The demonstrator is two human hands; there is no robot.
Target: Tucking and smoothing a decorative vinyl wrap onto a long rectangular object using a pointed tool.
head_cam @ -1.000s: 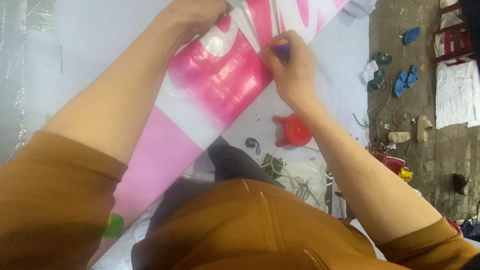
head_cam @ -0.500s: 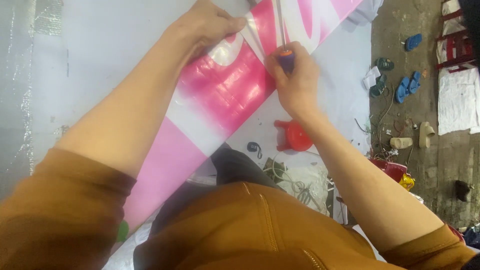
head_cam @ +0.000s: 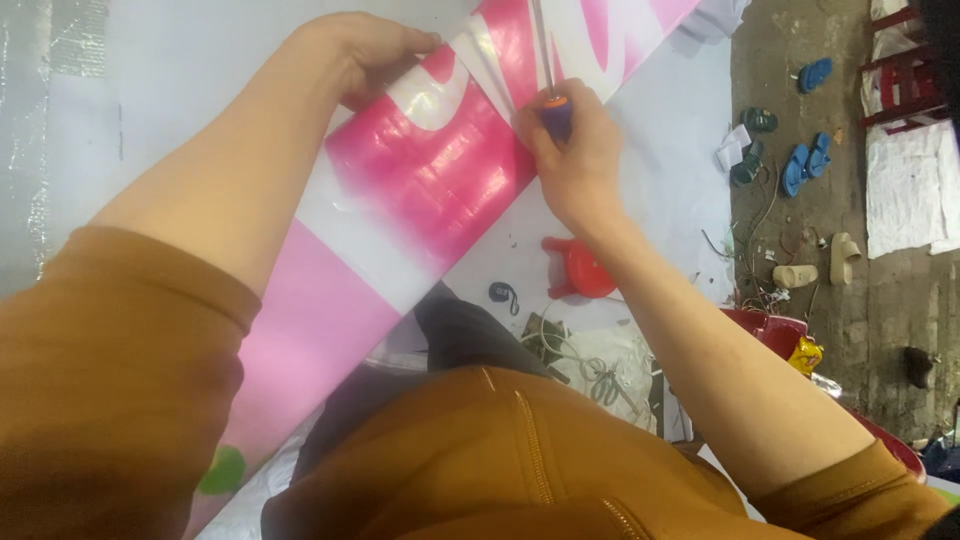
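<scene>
— Since the pink and white printed banner (head_cam: pixel 430 190) runs as a long diagonal strip across the pale sheet (head_cam: pixel 200 70) under it, how is it kept from shifting?

— It is pinned by the left hand (head_cam: pixel 375 55), which is laid on the upper edge of the strip with the fingers curled over and pressed down. Nothing is gripped in that hand; the banner is only pressed flat, so that the glossy surface stays taut next to the tool.

— And the tool?

— A screwdriver-like tool with a purple and orange handle (head_cam: pixel 556 112) is clasped in the right hand (head_cam: pixel 575 160), the fingers closed fully round the handle. The thin metal shaft (head_cam: pixel 540 45) is pointed away from the body, laid almost flat along a white part of the print. Whether the tip touches the banner cannot be told, as it runs out of the top of the view.

— Why is it held so low?

— A shallow angle is judged to let the shaft slide along the surface or under an edge rather than pierce it.

— What is seen around the work?

— A red plastic stool (head_cam: pixel 575 268) is seen below the banner's edge, near the right wrist. Well apart, on the concrete floor (head_cam: pixel 850 330) to the right, blue sandals (head_cam: pixel 805 165) and a pale sandal (head_cam: pixel 800 275) are scattered among loose wires.
</scene>
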